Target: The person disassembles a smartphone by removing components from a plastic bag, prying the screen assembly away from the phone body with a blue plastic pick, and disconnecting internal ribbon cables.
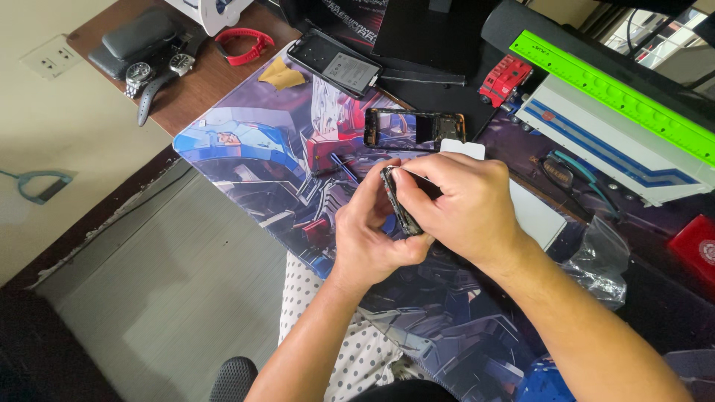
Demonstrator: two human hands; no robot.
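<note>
Over a printed desk mat (246,160), both hands hold a dark phone body (401,205) that is tilted on its edge. My left hand (369,234) grips it from below, with fingers curled around its lower side. My right hand (465,205) covers it from above, fingertips pinching at its top edge. Just beyond the hands, a hollow phone frame (413,128) lies flat on the mat. A thin blue tool (344,167) rests on the mat beside my left hand.
A phone panel with battery (337,64), a yellow cloth (281,74), a red wristband (242,43) and watches (153,74) lie at the back left. A red toy truck (505,80), green ruler (611,93), white box (618,145), glasses (573,171) and plastic bag (599,257) sit right.
</note>
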